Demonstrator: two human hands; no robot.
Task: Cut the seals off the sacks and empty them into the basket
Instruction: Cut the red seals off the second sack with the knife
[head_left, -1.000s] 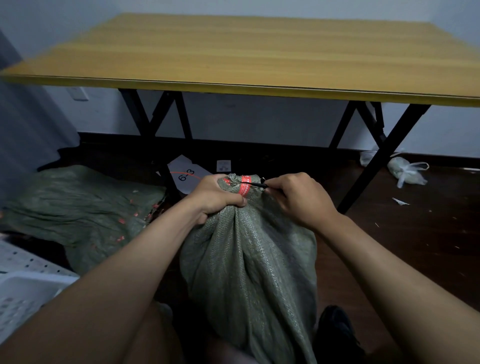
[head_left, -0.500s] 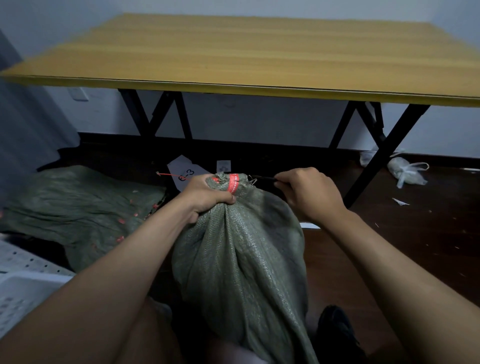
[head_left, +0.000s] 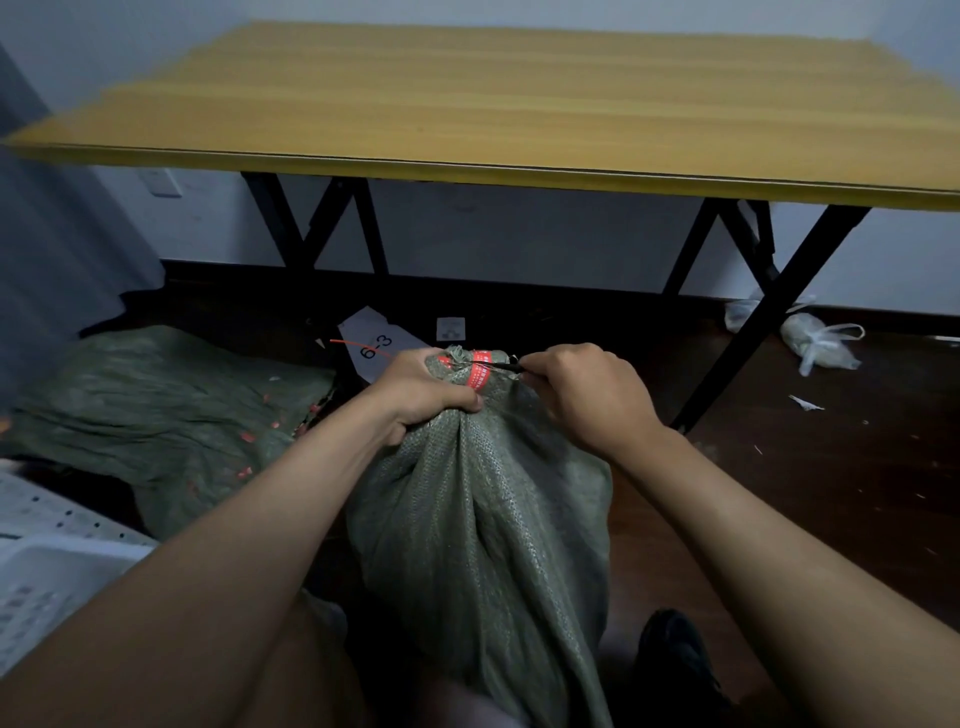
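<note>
Sack of green woven plastic (head_left: 483, 499) stands on the floor between our knees, its neck bunched in our left hand (head_left: 423, 395) so the red seal band (head_left: 478, 370) stays taut. Our right hand (head_left: 582, 395) pinches a thin dark cutting tool (head_left: 506, 366) against the seal. White perforated basket (head_left: 47, 566) waits at left.

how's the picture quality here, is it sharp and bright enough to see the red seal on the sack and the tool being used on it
Head view: dim and shadowed below the table, whose far edges look stepped and smeared; wide-angle bending stretches the forearms. The red seal on the green sack reads clearly, gripped below by the left hand. The thin dark tool in the right hand is too small to identify.
</note>
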